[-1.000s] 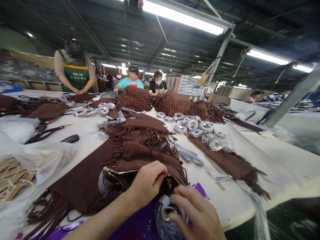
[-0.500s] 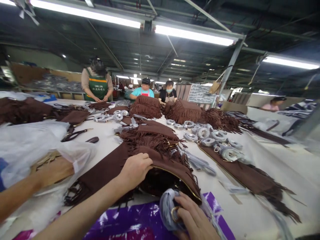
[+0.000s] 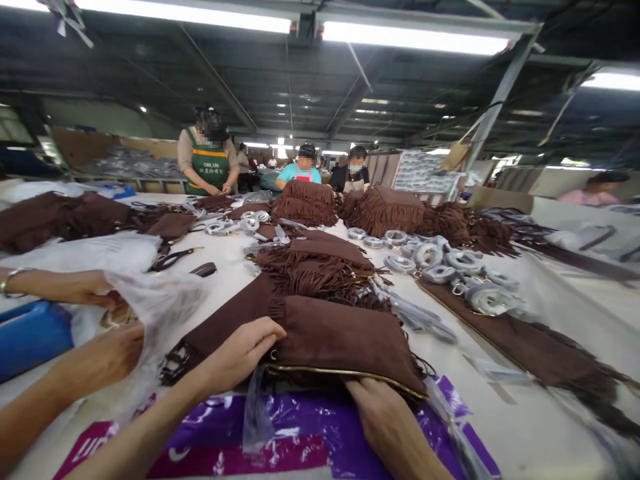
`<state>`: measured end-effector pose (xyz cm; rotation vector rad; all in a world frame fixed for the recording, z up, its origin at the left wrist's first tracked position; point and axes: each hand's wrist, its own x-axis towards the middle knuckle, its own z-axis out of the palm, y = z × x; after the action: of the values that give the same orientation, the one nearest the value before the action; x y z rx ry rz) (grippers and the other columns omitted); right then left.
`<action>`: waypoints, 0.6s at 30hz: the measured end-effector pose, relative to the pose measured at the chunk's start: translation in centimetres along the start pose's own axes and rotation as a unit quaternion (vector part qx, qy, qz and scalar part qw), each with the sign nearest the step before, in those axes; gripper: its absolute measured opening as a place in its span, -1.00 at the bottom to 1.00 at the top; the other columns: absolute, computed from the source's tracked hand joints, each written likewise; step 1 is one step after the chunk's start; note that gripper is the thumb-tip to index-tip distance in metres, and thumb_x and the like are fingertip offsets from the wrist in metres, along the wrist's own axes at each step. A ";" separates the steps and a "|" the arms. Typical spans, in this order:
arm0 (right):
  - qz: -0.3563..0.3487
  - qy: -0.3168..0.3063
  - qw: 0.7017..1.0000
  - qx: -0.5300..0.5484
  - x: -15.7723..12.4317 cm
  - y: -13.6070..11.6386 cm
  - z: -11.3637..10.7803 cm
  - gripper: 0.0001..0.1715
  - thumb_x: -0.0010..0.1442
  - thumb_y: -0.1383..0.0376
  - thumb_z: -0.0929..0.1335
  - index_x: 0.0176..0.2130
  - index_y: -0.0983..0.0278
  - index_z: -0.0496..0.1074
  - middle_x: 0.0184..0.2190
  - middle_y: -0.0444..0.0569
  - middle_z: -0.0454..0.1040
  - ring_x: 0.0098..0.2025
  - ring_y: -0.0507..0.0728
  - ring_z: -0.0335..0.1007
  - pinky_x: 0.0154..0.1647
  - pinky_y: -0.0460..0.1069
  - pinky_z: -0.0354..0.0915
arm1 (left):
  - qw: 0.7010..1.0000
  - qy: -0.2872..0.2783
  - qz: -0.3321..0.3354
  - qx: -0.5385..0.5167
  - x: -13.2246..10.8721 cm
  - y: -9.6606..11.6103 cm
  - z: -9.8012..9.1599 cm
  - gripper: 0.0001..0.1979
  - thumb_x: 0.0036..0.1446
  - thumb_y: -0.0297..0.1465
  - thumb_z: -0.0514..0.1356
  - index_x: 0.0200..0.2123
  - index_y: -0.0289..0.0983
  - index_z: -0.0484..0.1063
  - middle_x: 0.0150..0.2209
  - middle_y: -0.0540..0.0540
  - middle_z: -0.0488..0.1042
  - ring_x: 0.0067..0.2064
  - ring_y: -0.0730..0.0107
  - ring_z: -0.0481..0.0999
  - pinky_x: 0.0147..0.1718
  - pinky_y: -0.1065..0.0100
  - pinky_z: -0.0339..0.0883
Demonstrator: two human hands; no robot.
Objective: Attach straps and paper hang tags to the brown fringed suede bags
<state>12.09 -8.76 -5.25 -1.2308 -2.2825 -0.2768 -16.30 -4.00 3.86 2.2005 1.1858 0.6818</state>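
A brown fringed bag [image 3: 345, 327] lies in front of me, its gold zipper [image 3: 340, 372] edge towards me and parted. My left hand [image 3: 245, 350] is closed on the bag's left end, thumb and fingers at the edge. My right hand [image 3: 380, 417] reaches in under the zipper edge, and its fingers are hidden inside the bag. Whether they hold anything does not show. A clear plastic strip [image 3: 257, 417] hangs from the bag's left corner. Beneath lies a shiny purple plastic sheet [image 3: 300, 417].
At the left, a co-worker's hands [image 3: 113, 350] work inside a white plastic bag [image 3: 160, 300], beside a blue object [image 3: 35, 340]. Wrapped strap coils [image 3: 427, 257] and another brown bag [image 3: 510, 340] lie right. Stacked fringed bags [image 3: 305, 203] stand farther back, before several people.
My right hand has moved into the bag; the wrapped strap coil it held is out of sight. The bag's upper side has come down over the opening. My left hand has shifted left and down.
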 end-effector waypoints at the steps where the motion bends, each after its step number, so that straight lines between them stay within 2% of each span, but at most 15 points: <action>1: -0.047 0.012 0.999 0.016 -1.0 -0.1 -0.8 -0.44 0.12 0.58 0.16 0.01 0.29 0.46 -0.17 0.08 0.58 -0.17 0.20 0.54 -0.14 -0.02 0.42 | 1.000 -0.009 -0.015 0.012 -0.8 -0.6 -0.4 -0.71 0.27 -0.44 -0.06 -0.20 -0.24 0.46 -0.18 -0.06 0.52 -0.13 0.33 0.46 -0.07 0.35 0.28; 3: -0.086 0.016 0.994 0.067 -2.0 -0.8 -2.1 -0.52 0.24 0.54 0.16 0.07 0.29 0.38 -0.09 0.08 0.55 -0.10 0.17 0.51 -0.09 -0.06 0.39 | 0.998 -0.044 -0.023 0.037 -2.2 -1.3 -0.7 -0.73 0.17 -0.51 -0.03 -0.22 -0.24 0.46 -0.20 -0.05 0.51 -0.14 0.33 0.45 -0.09 0.36 0.27; 4: -0.085 0.005 0.992 0.098 -2.0 -1.6 -2.4 -0.59 0.28 0.51 0.17 0.04 0.27 0.37 -0.14 0.05 0.56 -0.15 0.15 0.52 -0.14 -0.09 0.40 | 0.997 -0.060 -0.024 0.049 -2.7 -1.4 -0.6 -0.74 0.12 -0.51 0.00 -0.22 -0.24 0.46 -0.21 -0.04 0.51 -0.15 0.33 0.45 -0.11 0.36 0.26; 7: -0.031 -0.052 0.984 0.167 -0.2 -5.7 -2.1 -0.75 0.33 0.44 0.21 -0.08 0.22 0.38 -0.32 -0.05 0.53 -0.33 0.12 0.49 -0.30 -0.07 0.40 | 0.992 -0.072 -0.037 0.093 -3.2 -1.2 0.2 -0.80 0.04 -0.47 0.10 -0.23 -0.24 0.44 -0.25 -0.05 0.49 -0.19 0.29 0.43 -0.18 0.36 0.25; 9: 0.023 -0.069 0.984 0.165 1.9 -9.3 -1.3 -0.78 0.25 0.40 0.32 -0.08 0.23 0.38 -0.28 0.00 0.52 -0.28 0.21 0.49 -0.27 0.02 0.43 | 0.991 -0.069 -0.043 0.109 -3.2 -0.7 0.9 -0.83 0.02 -0.46 0.10 -0.27 -0.25 0.42 -0.27 -0.06 0.47 -0.21 0.27 0.42 -0.21 0.35 0.25; 10: 0.052 -0.080 0.983 0.159 3.0 -11.1 -0.9 -0.76 0.17 0.34 0.41 -0.12 0.24 0.40 -0.27 0.02 0.52 -0.28 0.27 0.48 -0.28 0.09 0.45 | 0.991 -0.071 -0.045 0.105 -3.1 -0.5 1.1 -0.85 0.04 -0.45 0.09 -0.30 -0.26 0.41 -0.28 -0.07 0.46 -0.22 0.27 0.42 -0.22 0.35 0.25; 11: 0.089 -0.100 0.980 0.150 4.1 -12.7 -0.5 -0.64 0.08 0.23 0.50 -0.14 0.26 0.41 -0.27 0.05 0.52 -0.27 0.33 0.47 -0.29 0.16 0.46 | 0.992 -0.075 -0.049 0.089 -3.1 -0.3 1.2 -0.88 0.06 -0.43 0.07 -0.34 -0.26 0.39 -0.31 -0.06 0.46 -0.24 0.28 0.41 -0.24 0.35 0.25; 13: 0.145 -0.145 0.968 0.148 6.2 -15.0 0.1 -0.21 -0.18 0.06 0.61 -0.05 0.35 0.40 -0.20 0.17 0.51 -0.24 0.44 0.47 -0.26 0.29 0.46 | 0.994 -0.087 -0.060 0.029 -2.9 0.0 1.2 -0.87 0.12 -0.36 0.05 -0.39 -0.27 0.34 -0.36 -0.04 0.44 -0.28 0.29 0.41 -0.28 0.37 0.27; 14: 0.176 -0.155 0.961 0.149 7.1 -15.7 0.3 -0.07 -0.26 0.08 0.64 0.01 0.39 0.36 -0.18 0.20 0.51 -0.23 0.46 0.47 -0.23 0.33 0.45 | 0.994 -0.088 -0.064 -0.006 -2.8 0.0 1.1 -0.84 0.13 -0.31 0.05 -0.40 -0.26 0.33 -0.38 -0.03 0.43 -0.29 0.29 0.41 -0.28 0.37 0.28; 15: 0.202 -0.163 0.954 0.153 7.9 -16.0 0.4 -0.11 -0.20 0.16 0.62 0.05 0.38 0.34 -0.15 0.21 0.50 -0.21 0.46 0.48 -0.22 0.33 0.45 | 0.993 -0.084 -0.065 -0.043 -2.6 -0.1 1.0 -0.81 0.14 -0.27 0.07 -0.41 -0.26 0.31 -0.39 -0.02 0.42 -0.28 0.30 0.40 -0.28 0.38 0.29; 18: 0.264 -0.171 0.930 0.192 9.2 -15.5 -0.1 -0.40 0.06 0.51 0.41 0.08 0.30 0.28 -0.15 0.12 0.54 -0.20 0.40 0.53 -0.22 0.25 0.46 | 0.980 -0.104 -0.084 -0.146 -2.0 -0.8 0.5 -0.70 0.13 -0.12 0.12 -0.38 -0.27 0.32 -0.43 0.02 0.37 -0.38 0.37 0.37 -0.40 0.43 0.29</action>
<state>-4.72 -10.96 0.88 -1.6992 -2.0228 0.5933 -17.41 -5.43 2.66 1.8530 1.0745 0.5066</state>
